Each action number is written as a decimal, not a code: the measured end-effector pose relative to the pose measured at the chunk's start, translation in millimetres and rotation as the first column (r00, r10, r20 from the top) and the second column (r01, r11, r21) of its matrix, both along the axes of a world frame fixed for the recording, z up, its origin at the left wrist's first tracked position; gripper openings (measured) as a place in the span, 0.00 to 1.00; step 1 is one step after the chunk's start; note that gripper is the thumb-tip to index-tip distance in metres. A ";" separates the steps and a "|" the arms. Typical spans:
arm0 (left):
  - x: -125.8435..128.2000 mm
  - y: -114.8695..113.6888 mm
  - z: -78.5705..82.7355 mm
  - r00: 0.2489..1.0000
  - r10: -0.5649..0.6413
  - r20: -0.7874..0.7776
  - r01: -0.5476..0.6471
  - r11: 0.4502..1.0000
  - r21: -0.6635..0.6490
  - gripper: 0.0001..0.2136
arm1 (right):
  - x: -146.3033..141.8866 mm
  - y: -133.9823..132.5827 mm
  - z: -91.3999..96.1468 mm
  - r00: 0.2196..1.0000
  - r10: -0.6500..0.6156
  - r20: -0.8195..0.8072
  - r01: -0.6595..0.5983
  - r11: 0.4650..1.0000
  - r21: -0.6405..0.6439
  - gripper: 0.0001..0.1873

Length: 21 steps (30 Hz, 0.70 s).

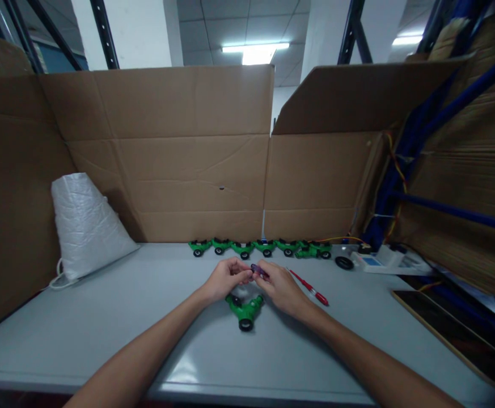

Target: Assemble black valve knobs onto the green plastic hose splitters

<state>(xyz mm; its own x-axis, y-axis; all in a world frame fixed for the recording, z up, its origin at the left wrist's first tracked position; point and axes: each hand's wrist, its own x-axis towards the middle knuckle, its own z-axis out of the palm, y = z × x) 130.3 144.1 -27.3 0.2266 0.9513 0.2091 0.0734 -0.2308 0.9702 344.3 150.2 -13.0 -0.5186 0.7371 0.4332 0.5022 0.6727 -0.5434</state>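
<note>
My left hand point(229, 277) and my right hand point(279, 283) meet above the middle of the table. Between the fingertips of the right hand is a small dark purplish part point(259, 271), too small to name. The left thumb and fingers are pinched together at its left end; what they grip is hidden. Just below the hands lies a green toy vehicle point(246, 310) with a black wheel towards me. Beside my right hand, a red screwdriver point(311, 288) lies slantwise on the table.
Several similar green toy vehicles point(265, 249) stand in a row along the back cardboard wall point(166, 175). A loose black ring point(344, 262) lies near a white power strip point(392, 259). A dark flat panel point(451, 328) is at right, a white wrapped bag point(88, 226) at left.
</note>
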 end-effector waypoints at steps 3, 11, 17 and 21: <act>-1.7 2.2 -1.6 0.999 0.008 -0.034 -0.008 1.000 0.003 0.27 | 0.4 -0.8 2.1 1.000 0.008 0.006 -0.008 1.000 -0.002 0.08; -19.0 2.4 7.9 0.968 0.055 -0.243 -0.035 0.996 0.086 0.25 | 8.2 6.3 -0.2 0.978 -0.087 0.192 0.076 0.995 0.066 0.02; -16.9 -6.9 12.4 0.908 0.026 -0.417 0.036 0.990 0.140 0.15 | 9.0 7.3 -2.4 0.914 -0.162 0.371 0.131 0.986 0.106 0.06; -15.9 -6.4 13.3 0.876 0.015 -0.482 0.075 0.983 0.167 0.14 | 10.0 8.1 -5.2 0.907 -0.158 0.390 0.129 0.987 0.098 0.06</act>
<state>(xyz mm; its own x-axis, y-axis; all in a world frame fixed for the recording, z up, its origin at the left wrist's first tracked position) 114.4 137.7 -14.0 0.3693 0.9005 0.2297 0.5093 -0.4028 0.7605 354.3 158.3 -18.2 -0.5486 0.7925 0.2663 0.7602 0.6054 -0.2357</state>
